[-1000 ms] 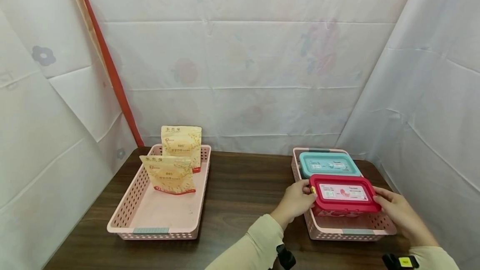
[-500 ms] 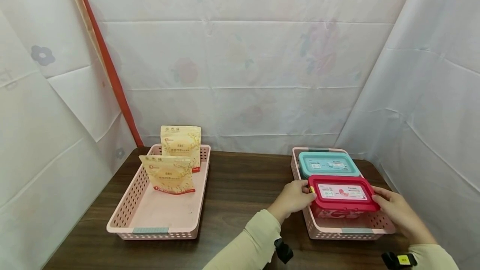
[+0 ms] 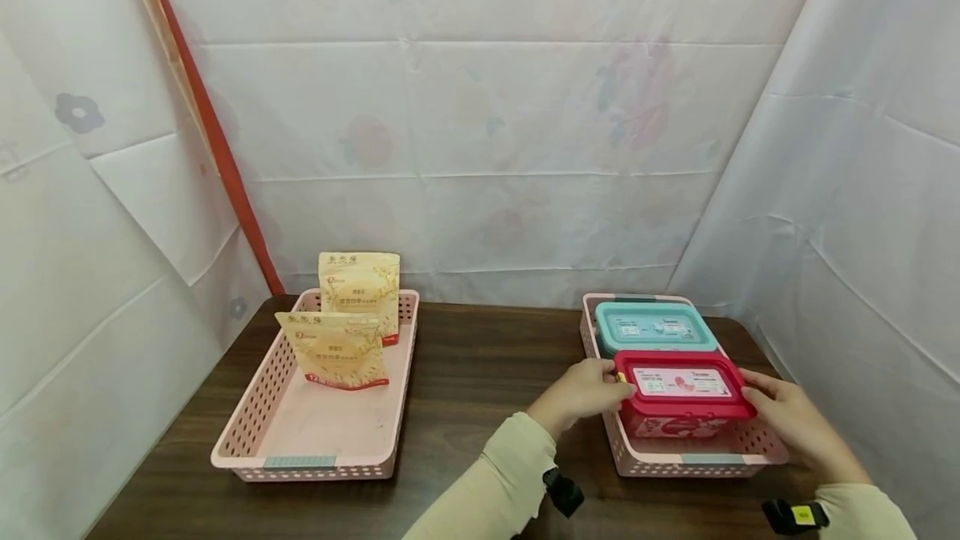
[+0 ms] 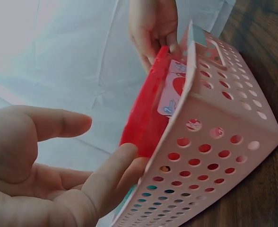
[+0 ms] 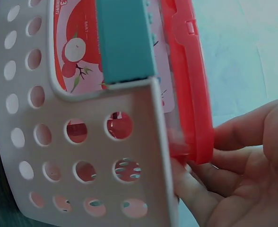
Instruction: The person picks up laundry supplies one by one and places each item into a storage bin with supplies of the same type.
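Note:
A red lidded plastic box (image 3: 684, 395) with a pink-and-white label sits inside the right pink basket (image 3: 686, 470). My left hand (image 3: 585, 394) is at the box's left end. In the left wrist view, its thumb and fingers (image 4: 111, 172) are spread apart, with fingertips touching the box's end near the basket rim. At the opposite end, my right hand (image 3: 795, 423) holds the lid's edge; the right wrist view has its thumb and fingers (image 5: 243, 130) around that corner. Behind the red box lies a teal lidded box (image 3: 656, 327) in the same basket.
On the left of the brown table (image 3: 495, 373) stands another pink basket (image 3: 330, 472). It holds a front yellow pouch (image 3: 337, 352) and a back yellow pouch (image 3: 363, 290), both upright. White sheeting (image 3: 480, 148) hangs behind and along both sides.
The red box has settled slightly, showing more of its front face. My left hand has shifted a little to the left; my right hand has stayed at its end.

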A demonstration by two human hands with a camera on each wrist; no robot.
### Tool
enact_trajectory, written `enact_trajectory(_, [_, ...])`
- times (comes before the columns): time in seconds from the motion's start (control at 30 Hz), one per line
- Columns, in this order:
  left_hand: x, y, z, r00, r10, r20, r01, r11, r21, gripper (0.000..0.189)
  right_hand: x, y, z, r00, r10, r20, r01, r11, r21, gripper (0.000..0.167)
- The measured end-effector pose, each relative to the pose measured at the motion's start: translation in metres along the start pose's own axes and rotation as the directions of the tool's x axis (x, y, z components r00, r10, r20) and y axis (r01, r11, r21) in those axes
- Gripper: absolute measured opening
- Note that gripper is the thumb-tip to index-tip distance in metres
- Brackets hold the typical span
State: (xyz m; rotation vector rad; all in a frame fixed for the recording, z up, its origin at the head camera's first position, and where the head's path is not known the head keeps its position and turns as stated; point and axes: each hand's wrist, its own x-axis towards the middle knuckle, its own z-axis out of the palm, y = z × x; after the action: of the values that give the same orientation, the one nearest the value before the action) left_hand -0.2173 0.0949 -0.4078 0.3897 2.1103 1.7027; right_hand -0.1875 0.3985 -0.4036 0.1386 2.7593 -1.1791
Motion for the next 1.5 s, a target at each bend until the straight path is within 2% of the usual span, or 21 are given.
enact_trajectory(0.27, [-0.002, 0.002, -0.005, 0.998, -0.002, 0.07, 0.007, 0.997, -0.081, 0.053, -0.006, -0.006, -0.003, 0.998, -0.061, -0.024, 0.06, 0.997, -0.058, 0.058])
enact_trajectory(0.43, [-0.001, 0.001, -0.008, 0.995, -0.003, 0.102, 0.014, 0.994, -0.112, 0.051, -0.009, -0.008, -0.003, 0.998, -0.052, -0.021, 0.05, 0.996, -0.073, 0.061])
enact_trajectory(0.57, [-0.001, 0.001, -0.008, 0.995, -0.014, 0.098, 0.026, 0.992, -0.123, 0.053, -0.01, -0.009, -0.002, 0.999, -0.045, -0.012, 0.044, 0.997, -0.062, 0.065])
enact_trajectory(0.7, [-0.003, 0.004, -0.011, 0.997, -0.006, 0.075, 0.013, 0.996, -0.093, 0.056, -0.011, -0.01, -0.001, 0.998, -0.06, -0.014, 0.059, 0.997, -0.051, 0.067])
enact_trajectory(0.83, [-0.003, 0.005, -0.015, 0.999, 0.005, 0.041, -0.003, 0.999, -0.048, 0.059, -0.011, -0.012, -0.002, 1.0, -0.026, -0.006, 0.026, 0.999, -0.03, 0.074])
enact_trajectory(0.93, [-0.003, 0.005, -0.02, 0.999, 0.004, 0.037, -0.002, 0.998, -0.064, 0.061, -0.011, -0.015, -0.003, 1.0, -0.011, -0.013, 0.011, 1.0, -0.015, 0.076])
enact_trajectory(1.03, [-0.004, 0.005, -0.024, 0.998, 0.012, 0.056, -0.005, 0.993, -0.12, 0.061, -0.013, -0.019, -0.002, 0.999, -0.036, -0.035, 0.035, 0.999, -0.012, 0.077])
enact_trajectory(1.17, [-0.005, 0.007, -0.028, 0.997, 0.028, 0.075, -0.017, 0.988, -0.152, 0.062, -0.016, -0.023, -0.002, 0.997, -0.065, -0.051, 0.064, 0.998, -0.015, 0.077])
enact_trajectory(1.33, [-0.007, 0.009, -0.033, 0.996, 0.051, 0.077, -0.042, 0.992, -0.121, 0.062, -0.019, -0.028, -0.001, 0.994, -0.092, -0.063, 0.091, 0.996, -0.024, 0.075])
enact_trajectory(1.5, [-0.012, 0.012, -0.042, 0.996, 0.069, 0.048, -0.065, 0.995, -0.082, 0.062, -0.02, -0.038, 0.003, 0.987, -0.14, -0.073, 0.139, 0.99, -0.019, 0.072])
